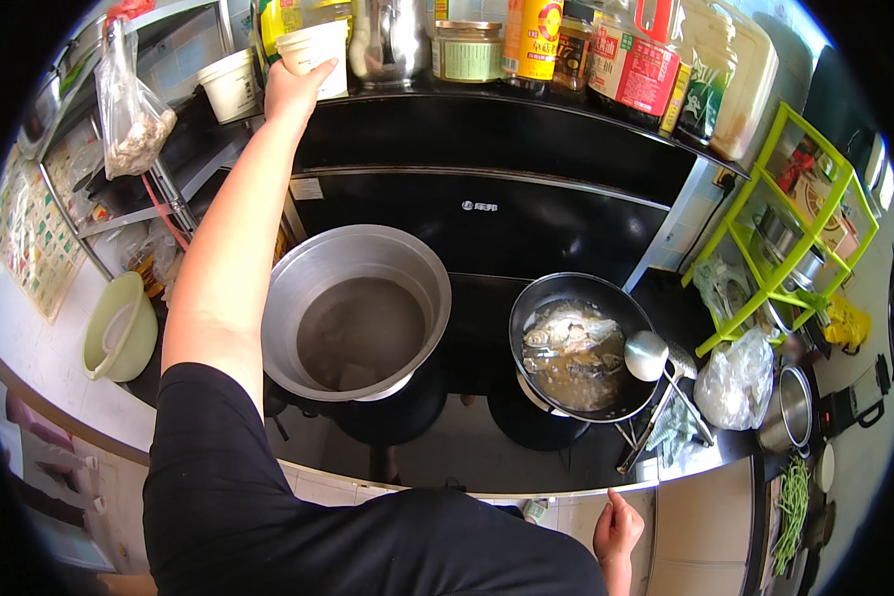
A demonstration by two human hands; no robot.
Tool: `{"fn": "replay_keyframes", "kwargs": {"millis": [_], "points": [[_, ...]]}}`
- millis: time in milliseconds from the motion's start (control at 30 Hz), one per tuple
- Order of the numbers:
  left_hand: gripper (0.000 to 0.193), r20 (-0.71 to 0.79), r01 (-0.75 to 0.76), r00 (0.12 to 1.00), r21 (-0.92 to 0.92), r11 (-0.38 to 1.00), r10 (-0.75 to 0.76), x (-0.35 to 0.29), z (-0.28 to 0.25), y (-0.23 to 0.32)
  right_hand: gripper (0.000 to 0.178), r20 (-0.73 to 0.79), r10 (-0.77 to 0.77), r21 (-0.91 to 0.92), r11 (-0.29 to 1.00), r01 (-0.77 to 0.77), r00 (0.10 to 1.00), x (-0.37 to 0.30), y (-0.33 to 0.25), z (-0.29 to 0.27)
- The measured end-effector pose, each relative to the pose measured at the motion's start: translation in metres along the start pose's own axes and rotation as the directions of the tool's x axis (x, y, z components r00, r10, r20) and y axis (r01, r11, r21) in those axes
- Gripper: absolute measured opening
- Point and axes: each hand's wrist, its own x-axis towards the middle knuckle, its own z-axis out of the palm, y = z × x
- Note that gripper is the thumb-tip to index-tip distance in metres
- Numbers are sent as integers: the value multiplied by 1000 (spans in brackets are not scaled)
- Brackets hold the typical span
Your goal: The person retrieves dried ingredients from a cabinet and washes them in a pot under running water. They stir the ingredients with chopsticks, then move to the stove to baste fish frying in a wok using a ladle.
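Observation:
My left arm stretches up to the ledge behind the stove, where my left hand is closed around a white plastic tub. A second white tub stands just left of it. My right hand hangs low by the counter's front edge, its fingers curled with nothing seen in them. On the right burner, a black wok holds a fish in brownish broth. A metal ladle rests at the wok's right rim. A large metal pot with murky liquid sits on the left burner.
Sauce bottles and jars line the ledge. Right of the stove are a green rack, a plastic bag and a steel pot. A pale green basin and a hanging bag are at left.

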Motion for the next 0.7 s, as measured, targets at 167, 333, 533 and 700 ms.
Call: {"fn": "replay_keyframes", "kwargs": {"millis": [167, 333, 533, 700], "points": [[45, -64, 13, 998, 73, 997, -8, 1, 0, 0, 21, -6, 6, 2, 1000, -6, 1000, -2, -13, 2], [47, -52, 121, 991, -1, 993, -121, 5, 11, -11, 22, -13, -70, -29, 997, 70, 997, 3, -16, 5], [66, 37, 168, 985, 16, 986, -168, 38, -18, -41, 28, 64, -43, 31, 999, 41, 997, 9, -18, 13], [69, 71, 153, 986, -22, 988, -151, 33, -4, -31, 26, 83, -9, 21, 1000, 7, 997, 4, -17, 14]]}}
